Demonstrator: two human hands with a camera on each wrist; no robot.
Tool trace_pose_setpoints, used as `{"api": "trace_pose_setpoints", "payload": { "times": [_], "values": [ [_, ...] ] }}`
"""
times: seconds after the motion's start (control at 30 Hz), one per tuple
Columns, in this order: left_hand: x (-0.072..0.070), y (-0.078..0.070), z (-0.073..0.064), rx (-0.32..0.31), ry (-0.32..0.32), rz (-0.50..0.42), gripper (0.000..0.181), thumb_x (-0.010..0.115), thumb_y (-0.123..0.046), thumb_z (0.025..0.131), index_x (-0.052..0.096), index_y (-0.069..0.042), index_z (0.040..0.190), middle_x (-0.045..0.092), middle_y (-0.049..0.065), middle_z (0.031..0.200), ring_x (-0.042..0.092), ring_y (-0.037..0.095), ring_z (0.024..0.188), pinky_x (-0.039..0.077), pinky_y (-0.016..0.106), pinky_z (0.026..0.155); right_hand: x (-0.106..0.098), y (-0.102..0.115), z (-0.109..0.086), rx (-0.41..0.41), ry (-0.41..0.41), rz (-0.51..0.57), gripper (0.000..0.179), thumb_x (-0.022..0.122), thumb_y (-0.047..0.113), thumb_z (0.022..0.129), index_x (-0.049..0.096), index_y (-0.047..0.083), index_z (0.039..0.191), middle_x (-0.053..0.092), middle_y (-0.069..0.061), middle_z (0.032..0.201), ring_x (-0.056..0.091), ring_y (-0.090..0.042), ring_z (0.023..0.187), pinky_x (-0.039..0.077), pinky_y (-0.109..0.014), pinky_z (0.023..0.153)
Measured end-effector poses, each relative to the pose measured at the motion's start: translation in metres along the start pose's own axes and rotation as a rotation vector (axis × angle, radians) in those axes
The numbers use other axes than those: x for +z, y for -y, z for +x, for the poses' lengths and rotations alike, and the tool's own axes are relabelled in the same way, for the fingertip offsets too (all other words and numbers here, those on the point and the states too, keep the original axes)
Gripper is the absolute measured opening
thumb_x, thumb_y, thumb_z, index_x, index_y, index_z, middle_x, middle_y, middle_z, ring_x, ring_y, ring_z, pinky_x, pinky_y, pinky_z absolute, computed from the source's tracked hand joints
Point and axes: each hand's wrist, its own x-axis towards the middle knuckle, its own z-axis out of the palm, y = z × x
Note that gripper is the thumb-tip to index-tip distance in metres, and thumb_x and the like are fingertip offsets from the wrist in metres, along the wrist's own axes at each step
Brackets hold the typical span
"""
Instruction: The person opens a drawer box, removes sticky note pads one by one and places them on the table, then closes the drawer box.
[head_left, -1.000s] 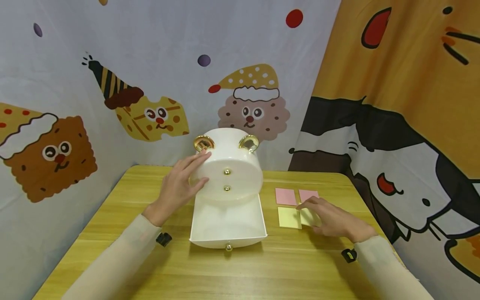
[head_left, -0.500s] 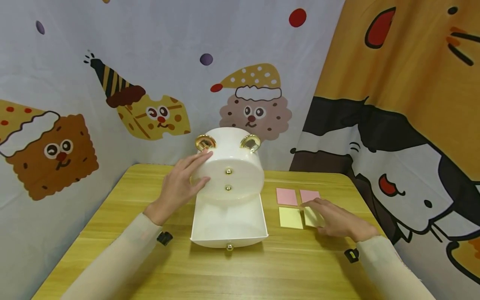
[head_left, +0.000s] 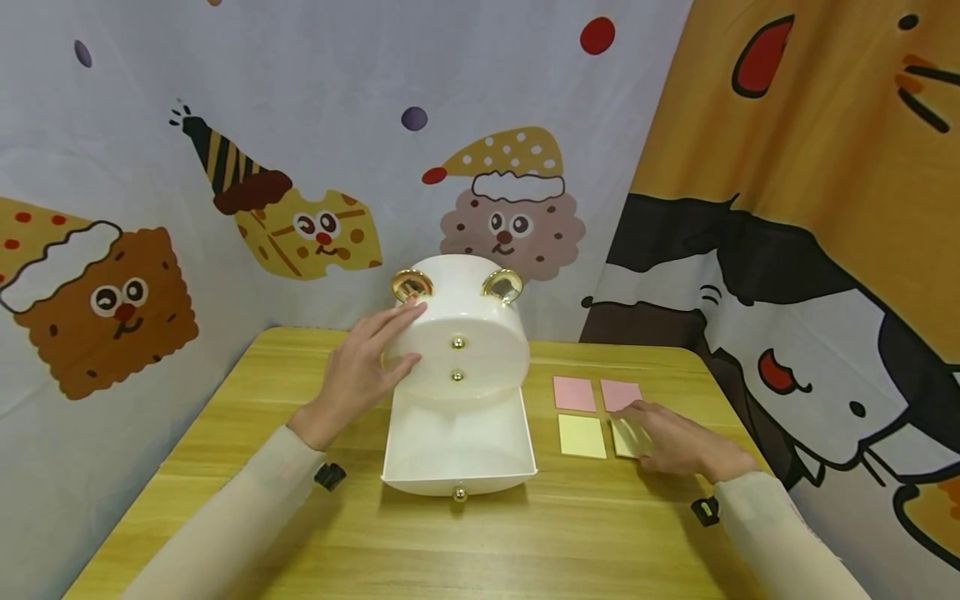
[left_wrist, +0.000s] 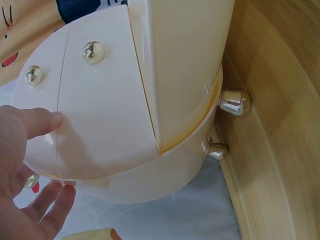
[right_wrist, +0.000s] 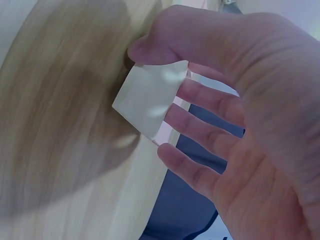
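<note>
A white storage box with gold knobs (head_left: 461, 287) stands on the table, its lowest drawer (head_left: 457, 442) pulled out towards me. My left hand (head_left: 360, 367) holds the box's left side; in the left wrist view the thumb (left_wrist: 42, 122) lies on the drawer front and the other fingers go round the side. To the right, my right hand (head_left: 678, 442) pinches a yellow sticky note pad (right_wrist: 150, 95) by its edges, low over the table. Beside it lies a second yellow pad (head_left: 582, 437). Two pink pads (head_left: 574, 394) lie behind them, one partly covered by my fingers.
The wooden table (head_left: 480, 550) reaches back to a white cartoon-printed curtain (head_left: 315, 83). An orange, black and white curtain (head_left: 840, 208) hangs at the right. Two gold rings (head_left: 412, 285) stick up from the box's top.
My right hand has shifted slightly right with the yellow pad, widening the gap to the other yellow pad. The left hand and the box have stayed in place.
</note>
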Motion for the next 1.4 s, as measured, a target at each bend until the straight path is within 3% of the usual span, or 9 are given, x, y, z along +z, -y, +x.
{"api": "trace_pose_setpoints", "payload": {
  "times": [0.27, 0.63, 1.4],
  "values": [
    [-0.0007, -0.0011, 0.0000, -0.001, 0.003, 0.005, 0.084, 0.099, -0.017, 0.096, 0.061, -0.025, 0.171, 0.067, 0.006, 0.171, 0.075, 0.040, 0.128, 0.063, 0.043, 0.068, 0.0019, -0.0017, 0.0009, 0.016, 0.028, 0.017, 0.082, 0.098, 0.003, 0.084, 0.067, 0.006, 0.160, 0.072, -0.016, 0.155, 0.070, -0.042, 0.142, 0.059, -0.066, 0.118],
    [-0.0014, -0.0021, 0.0006, 0.000, 0.005, -0.005, 0.084, 0.099, -0.016, 0.096, 0.062, -0.024, 0.170, 0.067, 0.007, 0.171, 0.075, 0.041, 0.129, 0.065, 0.048, 0.073, 0.0015, -0.0036, 0.0044, 0.020, 0.056, 0.037, 0.078, 0.098, 0.003, 0.082, 0.072, 0.011, 0.156, 0.074, -0.013, 0.152, 0.072, -0.039, 0.140, 0.058, -0.066, 0.119],
    [-0.0002, 0.0000, -0.0001, -0.004, 0.007, 0.000, 0.084, 0.099, -0.019, 0.097, 0.061, -0.027, 0.171, 0.066, 0.005, 0.171, 0.074, 0.038, 0.126, 0.061, 0.043, 0.065, 0.0026, -0.0033, -0.0002, -0.027, 0.035, 0.042, 0.079, 0.097, -0.001, 0.085, 0.070, 0.014, 0.158, 0.072, -0.013, 0.158, 0.070, -0.042, 0.145, 0.058, -0.067, 0.120]
  ]
}}
